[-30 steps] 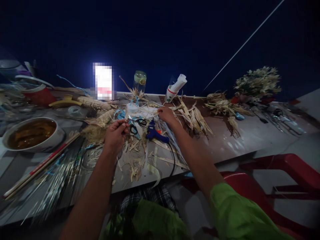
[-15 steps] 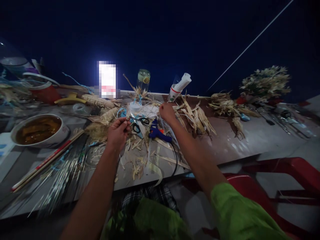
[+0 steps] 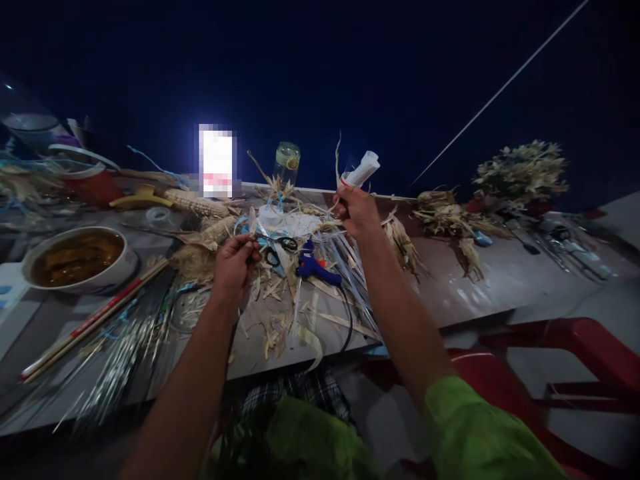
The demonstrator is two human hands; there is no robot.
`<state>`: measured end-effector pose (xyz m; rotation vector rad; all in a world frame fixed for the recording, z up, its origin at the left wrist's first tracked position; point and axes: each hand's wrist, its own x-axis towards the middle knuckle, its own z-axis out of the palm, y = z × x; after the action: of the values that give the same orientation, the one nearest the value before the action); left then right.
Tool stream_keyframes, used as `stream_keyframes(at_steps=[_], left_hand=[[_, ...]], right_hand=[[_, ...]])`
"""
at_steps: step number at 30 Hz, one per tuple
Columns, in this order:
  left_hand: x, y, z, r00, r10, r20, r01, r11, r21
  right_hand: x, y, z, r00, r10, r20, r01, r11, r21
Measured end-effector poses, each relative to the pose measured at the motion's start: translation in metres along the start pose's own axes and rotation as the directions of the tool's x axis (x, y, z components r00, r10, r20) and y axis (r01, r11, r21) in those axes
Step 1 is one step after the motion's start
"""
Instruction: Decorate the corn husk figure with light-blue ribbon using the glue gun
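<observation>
My left hand (image 3: 233, 260) is closed in a pinch on a small piece of dried husk (image 3: 253, 221) with a blue strand, held above the littered table (image 3: 480, 283). My right hand (image 3: 356, 212) is raised over the table, closed on a thin dried husk strip (image 3: 337, 157) that sticks upward. Between the hands lie black-handled scissors (image 3: 280, 245) and a blue glue gun (image 3: 313, 265) with its black cord running to the near edge. Husk scraps cover the table below both hands.
A bowl of brown liquid (image 3: 75, 257), long sticks (image 3: 90, 320) and shiny strips lie at the left. Corn cobs (image 3: 197, 202), a glass jar (image 3: 287, 162), a paper roll in a cup (image 3: 357, 172) and a bright screen (image 3: 217, 162) stand behind. Husk piles (image 3: 445, 213) and a dried flower bunch (image 3: 520, 170) are right; red plastic chairs (image 3: 550, 360) below.
My right hand has lifted off the table and moved right, pulling a husk strip up with it. My left hand has stayed in place with its piece.
</observation>
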<state>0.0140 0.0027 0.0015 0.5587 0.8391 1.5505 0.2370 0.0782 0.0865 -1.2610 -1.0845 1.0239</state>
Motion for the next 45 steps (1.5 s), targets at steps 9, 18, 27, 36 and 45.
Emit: stream_keyframes(at_steps=[9, 18, 27, 36, 45], left_hand=[[-0.004, 0.004, 0.003, 0.996, -0.034, 0.082, 0.037, 0.999, -0.037], [-0.009, 0.003, 0.007, 0.983, -0.147, 0.108, 0.150, 0.988, -0.023], [-0.010, -0.003, 0.008, 0.984, -0.172, 0.043, 0.165, 0.977, 0.138], [-0.005, -0.014, 0.001, 0.990, -0.135, 0.034, 0.116, 0.934, 0.339], [-0.008, -0.011, 0.004, 0.986, -0.160, 0.045, 0.130, 0.912, 0.390]], right_hand=[[-0.064, -0.002, 0.054, 0.957, 0.142, 0.252, -0.226, 0.911, 0.345], [-0.084, 0.048, 0.094, 0.994, 0.107, 0.023, -0.109, 0.945, 0.308], [-0.080, 0.069, 0.097, 0.991, 0.122, 0.052, -0.132, 0.930, 0.343], [-0.073, 0.072, 0.093, 0.989, 0.141, 0.035, -0.144, 0.918, 0.369], [-0.073, 0.071, 0.092, 0.985, 0.165, 0.053, -0.173, 0.926, 0.335]])
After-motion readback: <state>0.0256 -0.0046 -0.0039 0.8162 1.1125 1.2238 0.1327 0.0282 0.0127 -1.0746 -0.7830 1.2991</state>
